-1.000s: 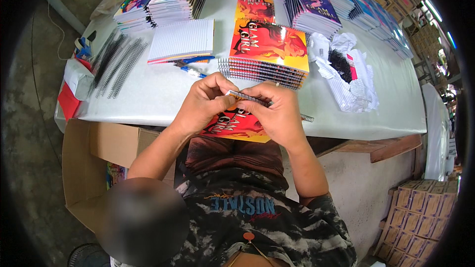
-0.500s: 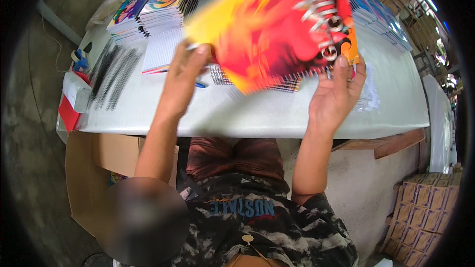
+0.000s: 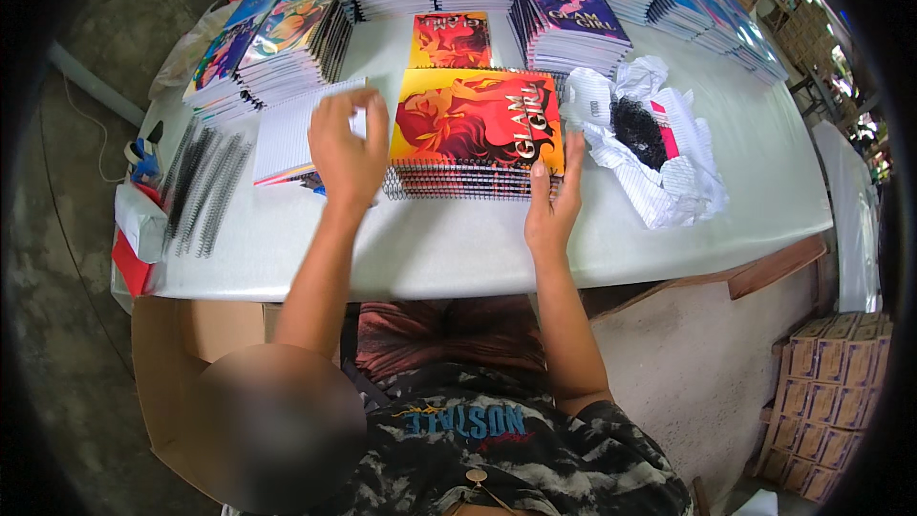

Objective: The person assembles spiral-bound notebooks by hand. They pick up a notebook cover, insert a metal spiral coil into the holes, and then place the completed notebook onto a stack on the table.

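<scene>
Notebook stack (image 3: 473,148) sits mid-table, red-yellow cover on top. Right hand (image 3: 552,205) presses open-palmed against its right edge; left hand (image 3: 346,148) hovers open over the lined pages (image 3: 296,134), gripping nothing. Risk: one-sided push skews the stack, snagging spirals.

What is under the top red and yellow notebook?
Under the top notebook sits a stack of spiral notebooks; only their wire edges show, their covers are hidden.

The top spiral-bound notebook (image 3: 478,119) is coloured orange-yellow with a red figure pattern. The round table (image 3: 458,244) is white, the loose binding coils (image 3: 201,186) black, the crumpled wrapping paper (image 3: 659,172) white.
</scene>
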A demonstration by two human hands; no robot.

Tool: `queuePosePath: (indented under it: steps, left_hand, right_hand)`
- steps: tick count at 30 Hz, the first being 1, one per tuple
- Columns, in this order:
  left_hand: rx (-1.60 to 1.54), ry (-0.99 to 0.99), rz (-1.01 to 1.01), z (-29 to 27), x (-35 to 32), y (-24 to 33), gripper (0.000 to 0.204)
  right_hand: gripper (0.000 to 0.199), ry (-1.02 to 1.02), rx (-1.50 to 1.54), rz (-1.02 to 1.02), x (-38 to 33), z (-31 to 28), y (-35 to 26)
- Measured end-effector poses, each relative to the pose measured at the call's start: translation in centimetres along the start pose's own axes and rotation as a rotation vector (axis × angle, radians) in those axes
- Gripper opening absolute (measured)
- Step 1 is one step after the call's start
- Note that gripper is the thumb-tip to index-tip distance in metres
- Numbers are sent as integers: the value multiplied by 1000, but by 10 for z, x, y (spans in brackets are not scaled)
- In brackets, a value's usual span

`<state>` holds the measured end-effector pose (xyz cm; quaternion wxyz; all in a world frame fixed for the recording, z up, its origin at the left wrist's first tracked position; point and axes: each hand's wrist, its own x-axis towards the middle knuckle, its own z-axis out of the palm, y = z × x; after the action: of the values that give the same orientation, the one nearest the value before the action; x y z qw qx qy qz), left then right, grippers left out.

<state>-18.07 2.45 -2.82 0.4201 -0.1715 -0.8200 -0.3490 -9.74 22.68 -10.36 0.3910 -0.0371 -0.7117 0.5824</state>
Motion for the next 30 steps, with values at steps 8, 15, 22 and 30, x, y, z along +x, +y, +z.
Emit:
queuePosePath:
  steps: [8,15,22,30]
  left_hand:
    - [-8,-820,-2,117,97,-121,36]
    - [115,-1064,154,188,90,-146,94]
    - [455,-1108,202,186,85,-128,83]
    - [265,-476,-41,81,132,-93,46]
  right_hand:
    - [65,-13,-154,-74,2,0,1]
    - [63,-10,-326,-181,4,-7,-3]
    - [58,26,-359,-216,5,-7,-8]
    - [56,68,-396,-278,5,-7,-8]
